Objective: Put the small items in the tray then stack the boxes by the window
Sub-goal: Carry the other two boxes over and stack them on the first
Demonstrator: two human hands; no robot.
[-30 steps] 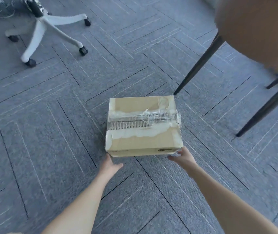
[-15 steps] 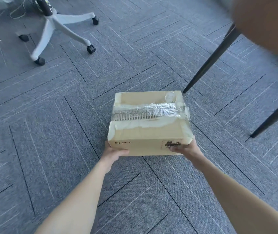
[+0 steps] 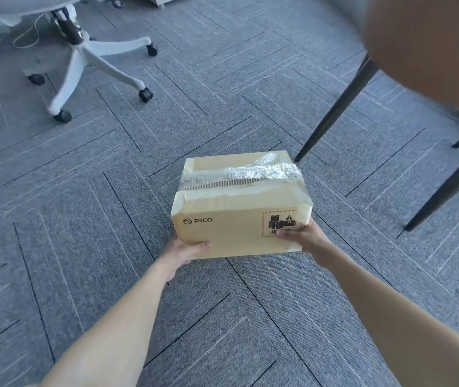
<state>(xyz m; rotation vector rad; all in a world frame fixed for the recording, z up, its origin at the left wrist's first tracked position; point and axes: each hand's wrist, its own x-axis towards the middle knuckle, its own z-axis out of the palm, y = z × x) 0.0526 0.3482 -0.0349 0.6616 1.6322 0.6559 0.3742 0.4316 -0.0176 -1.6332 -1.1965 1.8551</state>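
the cardboard box [image 3: 239, 208] sat between the two hands, long axis crosswise to the arms, its near face tilted up; whether it cleared the carpet could not be told. left hand [image 3: 182, 252] and right hand [image 3: 305, 238] gripped its near lower corners, fingers curled round them. a chair leg [image 3: 334, 110] stood just beyond the right fingers; open carpet [image 3: 83, 219] lay left of the left fingers.

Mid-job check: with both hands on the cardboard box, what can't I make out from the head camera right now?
- Fingers of the left hand and right hand: hidden behind the cardboard box, so the grip underneath is unseen.
- Warning label: its lower text is covered by the right thumb.
- Brown chair: blurred and cut off by the right edge.
- Window, tray, other boxes: outside the head view.
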